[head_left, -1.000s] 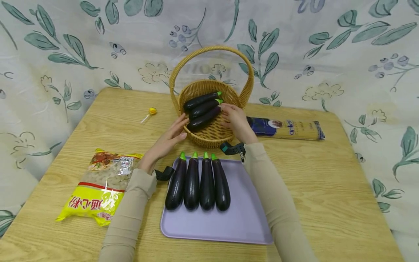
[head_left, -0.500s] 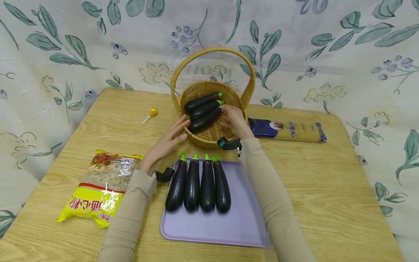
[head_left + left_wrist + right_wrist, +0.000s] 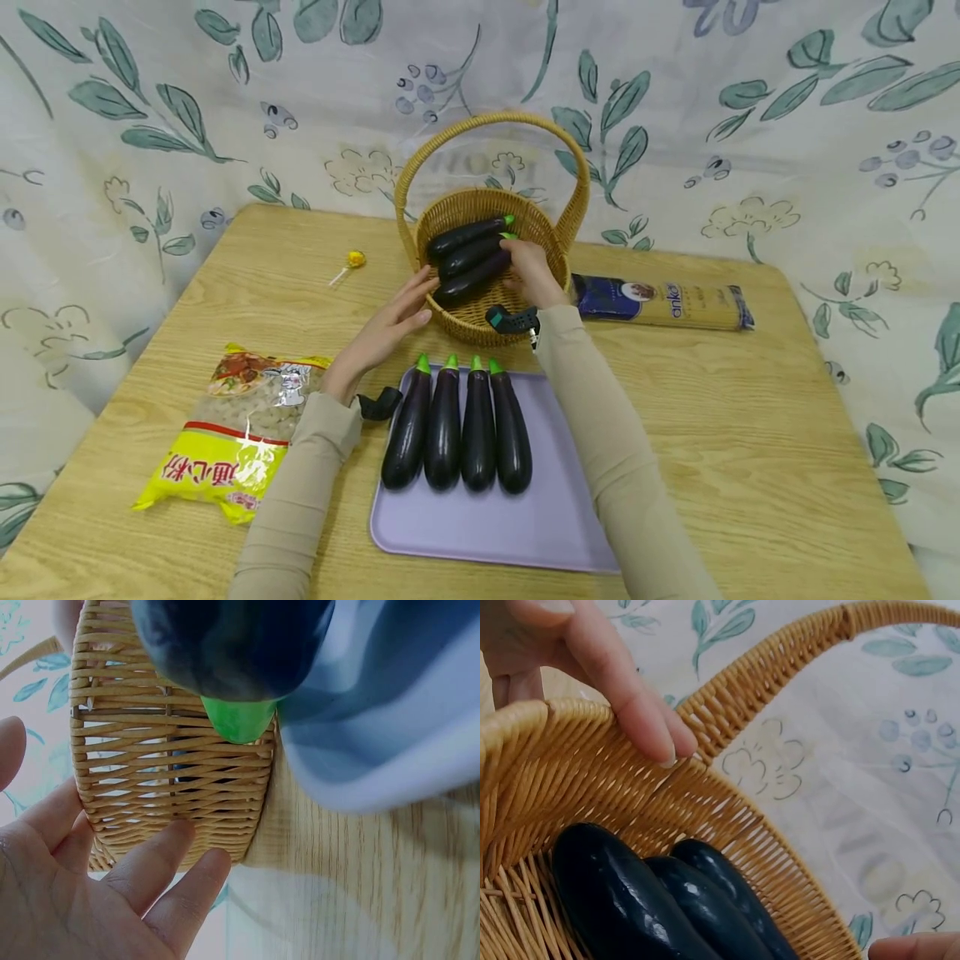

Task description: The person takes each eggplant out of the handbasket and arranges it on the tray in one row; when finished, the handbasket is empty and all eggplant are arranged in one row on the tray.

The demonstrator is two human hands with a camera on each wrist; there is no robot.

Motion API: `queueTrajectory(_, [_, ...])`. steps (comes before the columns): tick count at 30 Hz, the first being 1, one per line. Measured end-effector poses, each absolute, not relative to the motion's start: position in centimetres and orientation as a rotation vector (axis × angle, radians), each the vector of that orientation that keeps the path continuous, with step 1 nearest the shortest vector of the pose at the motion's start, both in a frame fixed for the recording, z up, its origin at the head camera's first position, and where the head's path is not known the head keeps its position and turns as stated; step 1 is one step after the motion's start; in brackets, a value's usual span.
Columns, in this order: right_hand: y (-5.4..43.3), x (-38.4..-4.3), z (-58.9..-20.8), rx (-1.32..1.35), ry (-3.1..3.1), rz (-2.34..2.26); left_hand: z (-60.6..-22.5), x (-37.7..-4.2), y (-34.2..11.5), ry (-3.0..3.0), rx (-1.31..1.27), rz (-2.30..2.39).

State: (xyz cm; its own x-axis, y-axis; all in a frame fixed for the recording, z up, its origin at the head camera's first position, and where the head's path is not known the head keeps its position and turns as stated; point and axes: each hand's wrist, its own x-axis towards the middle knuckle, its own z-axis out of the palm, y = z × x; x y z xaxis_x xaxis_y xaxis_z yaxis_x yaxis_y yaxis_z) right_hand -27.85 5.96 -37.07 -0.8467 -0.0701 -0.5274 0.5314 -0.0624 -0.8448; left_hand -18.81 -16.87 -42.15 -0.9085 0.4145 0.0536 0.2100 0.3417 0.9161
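Three glossy dark eggplants lie side by side in a round wicker basket with a tall handle. My right hand reaches inside, its fingers curled at the stem end of the nearest eggplant, covering that stem. In the right wrist view this eggplant rests along the woven bottom. With fingers spread, my left hand touches the basket's left rim; the left wrist view has its fingers against the woven side. Several more eggplants stand in a row on a lilac tray, green stems toward the basket.
A bag of pasta lies on the left, partly behind my left sleeve. Behind it is a yellow lollipop. A long pack of spaghetti lies right of the basket. Floral fabric hangs along the table's back edge.
My right hand has shifted slightly left over the nearest eggplant's stem end, its wrist swinging left. My left hand stays at the rim. The eggplants keep their places.
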Motion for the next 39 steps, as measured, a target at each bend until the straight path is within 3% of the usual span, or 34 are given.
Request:
queueTrajectory(21, [4.7,-28.2,-39.4,0.504,1.694,-1.959,-42.2,-18.8,-16.8,2.388,0.553,1.626])
queueTrajectory(39, [3.8,-28.5,-39.9,0.214,1.775,-1.89,-42.3,-19.0,-16.8,2.394,0.558,1.61])
